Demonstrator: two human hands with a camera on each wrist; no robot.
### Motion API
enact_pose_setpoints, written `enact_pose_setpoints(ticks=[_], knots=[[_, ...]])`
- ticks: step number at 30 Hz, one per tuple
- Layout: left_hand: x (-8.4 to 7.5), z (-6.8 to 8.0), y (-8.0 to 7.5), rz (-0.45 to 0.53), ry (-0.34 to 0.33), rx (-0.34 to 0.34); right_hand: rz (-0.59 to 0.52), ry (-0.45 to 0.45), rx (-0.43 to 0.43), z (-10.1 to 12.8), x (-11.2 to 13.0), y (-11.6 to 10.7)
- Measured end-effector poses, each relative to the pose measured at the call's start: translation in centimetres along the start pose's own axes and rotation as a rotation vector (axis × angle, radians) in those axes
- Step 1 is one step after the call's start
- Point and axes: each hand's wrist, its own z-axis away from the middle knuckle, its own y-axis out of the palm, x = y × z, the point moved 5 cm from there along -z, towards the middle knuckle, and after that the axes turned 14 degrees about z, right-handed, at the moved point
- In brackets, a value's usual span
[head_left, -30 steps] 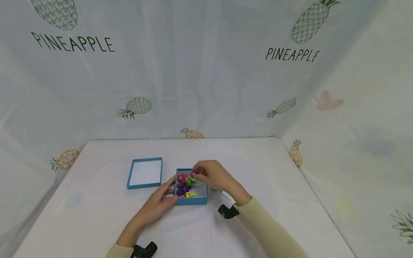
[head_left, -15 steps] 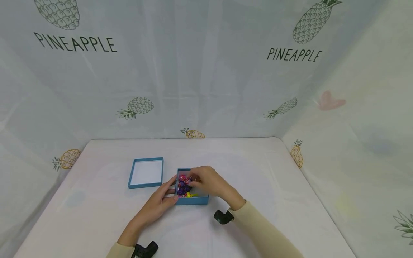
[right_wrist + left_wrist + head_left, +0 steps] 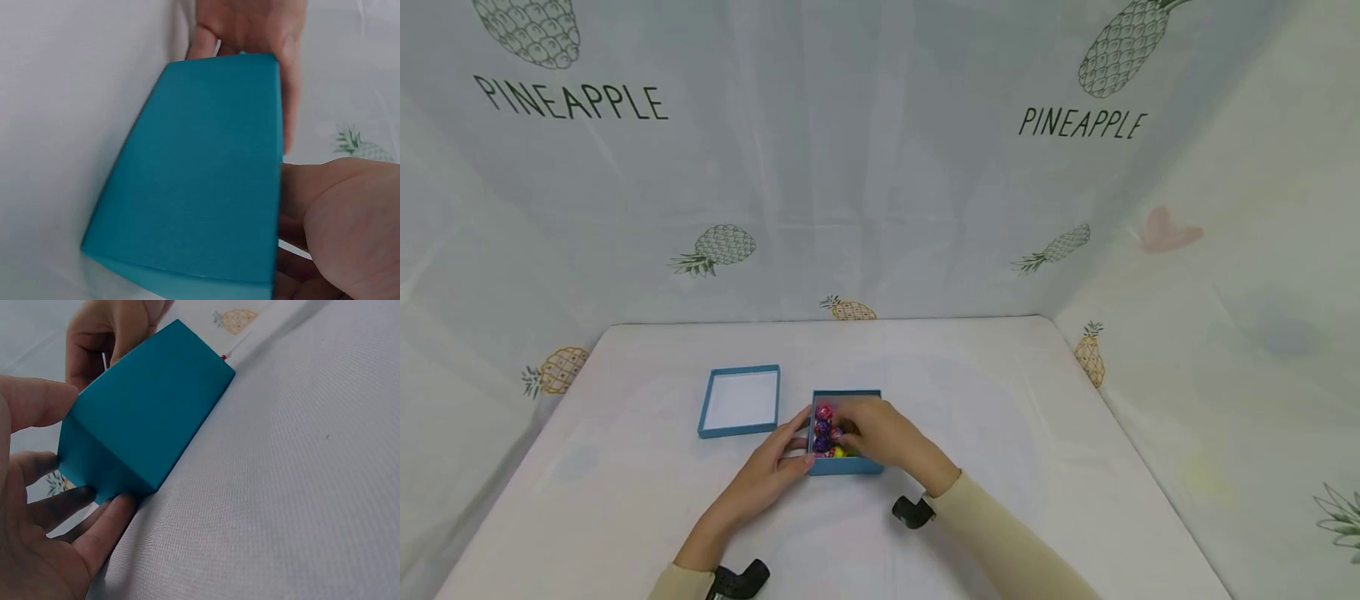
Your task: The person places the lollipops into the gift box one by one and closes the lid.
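An open blue box (image 3: 846, 467) sits on the table with several wrapped lollipops (image 3: 822, 443) in red, purple and yellow along its left side. My left hand (image 3: 767, 471) rests against the box's left wall with fingers extended, thumb by the near corner. In the left wrist view the fingers (image 3: 103, 534) touch the blue wall. My right hand (image 3: 876, 429) reaches into the box and pinches a red-and-blue wrapped lollipop (image 3: 837, 435). It hides the box's right part. The right wrist view shows mostly the box's outer wall (image 3: 200, 169), covering the fingertips.
The box's blue-rimmed lid (image 3: 741, 402) lies inside up on the white table (image 3: 1000, 433), left of the box. A small red bit (image 3: 224, 357) shows past the box in the left wrist view. A pineapple-print curtain (image 3: 880, 167) rises behind the table.
My right hand has brought the lollipop down from the box's far side into the box, moving left and toward me. My left hand stays against the box.
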Motion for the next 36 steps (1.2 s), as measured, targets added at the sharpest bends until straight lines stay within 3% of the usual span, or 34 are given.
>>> enact_pose_setpoints(ticks=[18, 22, 27, 36], knots=[[-0.1, -0.1, 0.0, 0.002, 0.009, 0.009, 0.186, -0.005, 0.002, 0.2, 0.5, -0.6], [-0.1, -0.1, 0.0, 0.007, 0.007, 0.007, 0.156, -0.019, 0.009, 0.3, 0.4, -0.9], [-0.2, 0.0, 0.1, 0.014, 0.021, 0.017, 0.037, 0.010, 0.005, 0.7, -0.4, -1.7], [0.1, -0.1, 0.1, -0.002, -0.016, -0.008, -0.073, 0.103, -0.177, 2.8, -4.5, -4.8]])
